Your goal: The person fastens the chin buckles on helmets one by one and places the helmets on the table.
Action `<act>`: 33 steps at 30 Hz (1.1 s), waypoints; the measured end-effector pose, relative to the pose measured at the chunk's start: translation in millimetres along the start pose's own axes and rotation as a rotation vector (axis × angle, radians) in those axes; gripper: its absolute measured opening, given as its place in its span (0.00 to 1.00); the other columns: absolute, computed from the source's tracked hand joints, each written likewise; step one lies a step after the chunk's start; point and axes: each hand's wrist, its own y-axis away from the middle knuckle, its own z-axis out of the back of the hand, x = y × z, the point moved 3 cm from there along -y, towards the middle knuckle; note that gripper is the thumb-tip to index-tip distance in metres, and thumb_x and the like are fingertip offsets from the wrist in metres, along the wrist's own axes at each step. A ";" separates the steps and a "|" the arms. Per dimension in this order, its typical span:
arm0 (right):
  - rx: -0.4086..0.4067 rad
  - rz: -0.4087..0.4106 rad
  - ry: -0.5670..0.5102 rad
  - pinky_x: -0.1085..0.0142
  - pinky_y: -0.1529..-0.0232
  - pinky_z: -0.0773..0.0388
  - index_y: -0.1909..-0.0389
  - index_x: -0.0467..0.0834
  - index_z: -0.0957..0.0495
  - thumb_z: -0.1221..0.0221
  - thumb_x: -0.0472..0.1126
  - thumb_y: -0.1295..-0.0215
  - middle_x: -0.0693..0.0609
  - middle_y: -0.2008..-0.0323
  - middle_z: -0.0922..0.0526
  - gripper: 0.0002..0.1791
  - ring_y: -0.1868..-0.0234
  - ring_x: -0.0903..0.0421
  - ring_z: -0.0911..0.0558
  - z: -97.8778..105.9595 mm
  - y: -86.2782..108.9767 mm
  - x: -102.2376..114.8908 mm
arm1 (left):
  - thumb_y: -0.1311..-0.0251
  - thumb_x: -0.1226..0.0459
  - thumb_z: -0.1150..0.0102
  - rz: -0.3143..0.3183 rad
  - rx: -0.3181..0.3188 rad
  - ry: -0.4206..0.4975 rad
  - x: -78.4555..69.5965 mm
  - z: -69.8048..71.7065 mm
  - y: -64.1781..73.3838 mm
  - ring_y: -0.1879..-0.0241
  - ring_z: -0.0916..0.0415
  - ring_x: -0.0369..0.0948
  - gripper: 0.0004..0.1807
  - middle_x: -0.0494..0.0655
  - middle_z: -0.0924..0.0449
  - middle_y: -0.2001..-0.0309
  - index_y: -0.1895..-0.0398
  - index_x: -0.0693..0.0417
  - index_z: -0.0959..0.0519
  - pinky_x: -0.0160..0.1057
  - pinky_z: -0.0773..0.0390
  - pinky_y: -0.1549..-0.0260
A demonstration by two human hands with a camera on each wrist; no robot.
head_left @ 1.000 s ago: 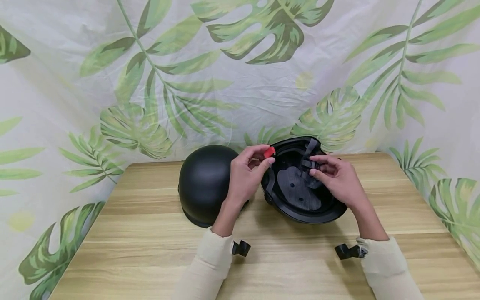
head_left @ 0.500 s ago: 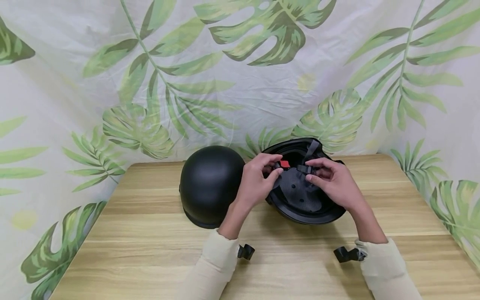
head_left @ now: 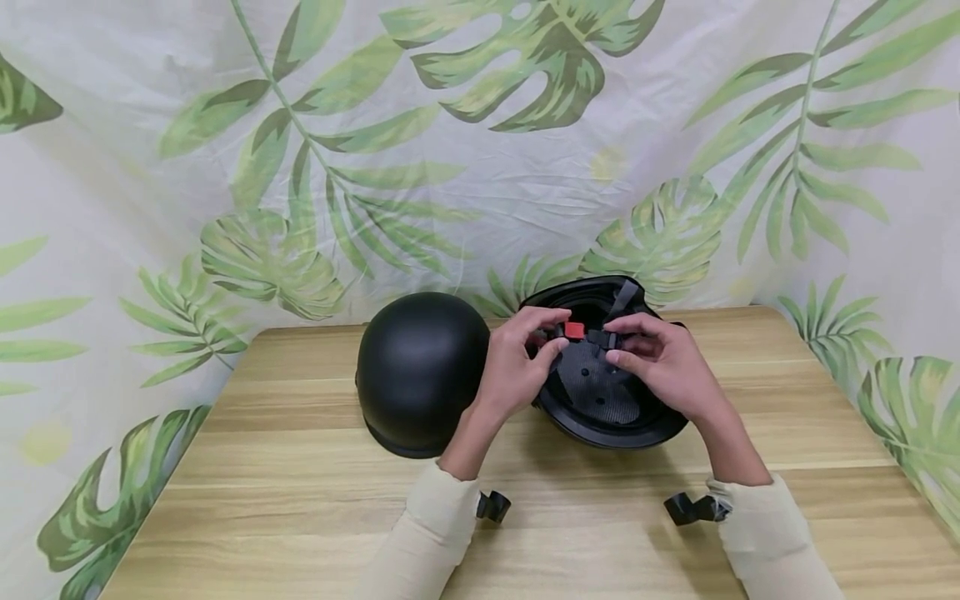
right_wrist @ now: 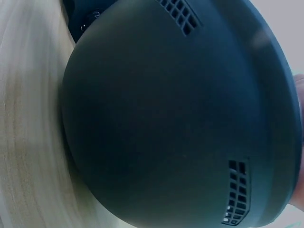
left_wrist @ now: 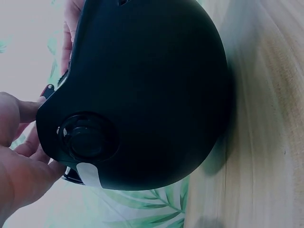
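Note:
A black helmet (head_left: 611,435) lies upturned on the table, its padded inside facing up. Over that hollow my left hand (head_left: 513,362) pinches a red-ended strap buckle part (head_left: 573,331) between thumb and fingers. Facing it, the black buckle part (head_left: 602,339) on the other strap is pinched by my right hand (head_left: 667,360). The two parts lie nearly end to end with a small gap. In the left wrist view the helmet's shell bears a round knob (left_wrist: 88,137); fingers show at its rim. Vent grilles (right_wrist: 236,192) mark the shell in the right wrist view, where my right hand is mostly hidden.
A second black helmet (head_left: 420,375) rests dome up just left of the upturned one, beside my left forearm. Both stand on a wood-grain table (head_left: 300,500). Leaf-print cloth (head_left: 525,183) hangs behind the table. Black camera mounts (head_left: 492,507) stick out from both cuffs.
My left hand has carried the red-ended buckle part right, from the helmet's left rim to over its hollow. My right hand has shifted the black part slightly left towards it.

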 end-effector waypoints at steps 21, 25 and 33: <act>0.004 0.032 -0.010 0.75 0.55 0.15 0.39 0.36 0.16 0.33 0.30 0.28 0.36 0.49 0.12 0.18 0.57 0.69 0.10 -7.1 1.1 2.7 | 0.32 0.68 0.29 0.027 0.070 -0.044 -1.3 -1.7 1.9 0.50 0.13 0.46 0.19 0.55 0.12 0.44 0.39 0.61 0.14 0.39 0.12 0.50; 0.011 0.036 -0.019 0.75 0.55 0.15 0.39 0.36 0.15 0.33 0.31 0.28 0.36 0.46 0.12 0.18 0.54 0.67 0.10 -7.6 0.0 1.9 | 0.31 0.66 0.28 0.045 0.095 -0.121 0.8 -1.4 2.7 0.55 0.13 0.44 0.17 0.53 0.12 0.47 0.41 0.59 0.13 0.35 0.13 0.55; -0.013 0.036 0.023 0.79 0.54 0.16 0.39 0.36 0.16 0.32 0.32 0.28 0.36 0.49 0.11 0.18 0.57 0.72 0.12 -8.2 -1.6 1.4 | 0.29 0.62 0.30 0.019 0.110 -0.188 2.1 -2.4 1.8 0.62 0.19 0.41 0.14 0.51 0.12 0.54 0.44 0.56 0.13 0.33 0.19 0.60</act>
